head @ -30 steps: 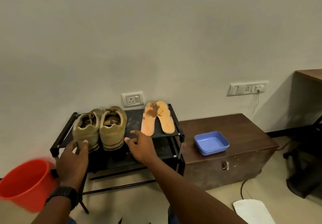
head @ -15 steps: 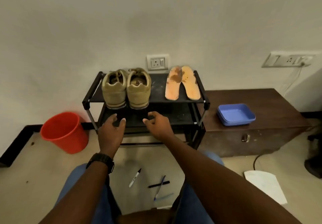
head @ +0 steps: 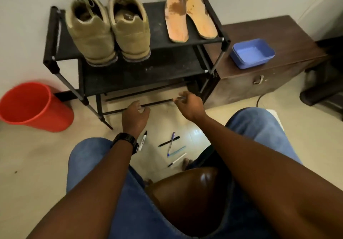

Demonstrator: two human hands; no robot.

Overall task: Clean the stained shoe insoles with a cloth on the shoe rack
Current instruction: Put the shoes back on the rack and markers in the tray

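Note:
Two orange insoles lie side by side at the right end of the black shoe rack's (head: 157,25) top shelf. The left insole (head: 175,14) has large brown stains. The right insole (head: 201,14) shows fainter marks. My left hand (head: 135,117) and my right hand (head: 188,105) are low in front of the rack, by its bottom bar. Their fingers are loosely curled and hold nothing. No cloth is in view.
A pair of tan shoes (head: 109,28) stands on the top shelf's left side. A red bucket (head: 33,107) sits on the floor at the left. A blue tray (head: 252,53) rests on a wooden chest (head: 278,34) at the right. Several pens (head: 172,146) lie on the floor.
The view has tilted down and come closer to the rack. Both hands dropped from the upper shelves to the bottom bar, still holding nothing.

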